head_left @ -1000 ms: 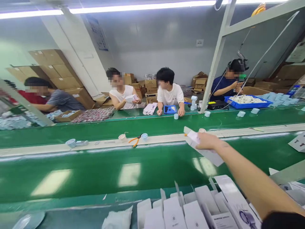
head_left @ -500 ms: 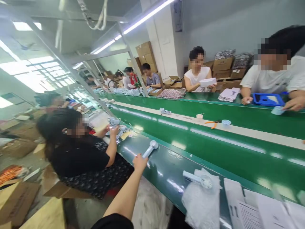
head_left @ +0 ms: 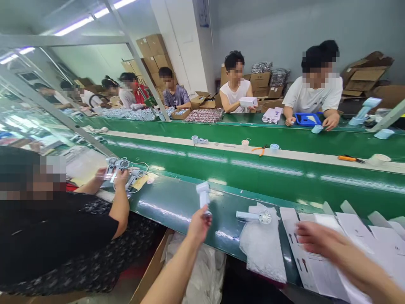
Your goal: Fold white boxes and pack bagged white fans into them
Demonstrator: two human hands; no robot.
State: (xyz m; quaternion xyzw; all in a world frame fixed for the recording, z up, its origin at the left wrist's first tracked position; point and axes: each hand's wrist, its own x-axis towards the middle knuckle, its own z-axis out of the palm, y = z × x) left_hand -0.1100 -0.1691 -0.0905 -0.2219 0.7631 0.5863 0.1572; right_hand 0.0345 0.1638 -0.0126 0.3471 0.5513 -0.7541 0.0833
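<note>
My left hand (head_left: 199, 226) is closed round the handle of a light blue handheld fan (head_left: 203, 196), holding it upright above the dark green bench, head at the top. My right hand (head_left: 321, 240), smeared by motion, hovers over flat white boxes (head_left: 363, 230) with its fingers stretched out and nothing visible in them. Between the hands a second handheld fan (head_left: 253, 216) lies at the top of a stack of clear plastic bags (head_left: 261, 247).
At left a co-worker's hands (head_left: 120, 177) hold pale handheld fans (head_left: 122, 164). Beyond the bench runs a green conveyor belt (head_left: 221, 169). A pale ledge (head_left: 297, 157) carries orange-handled pliers (head_left: 348, 159). Several people sit opposite. A plastic-lined carton (head_left: 158, 261) stands below the bench edge.
The view has swung to the right. My left hand has lifted the fan and tipped it upright. My right hand has come into view over the white boxes.
</note>
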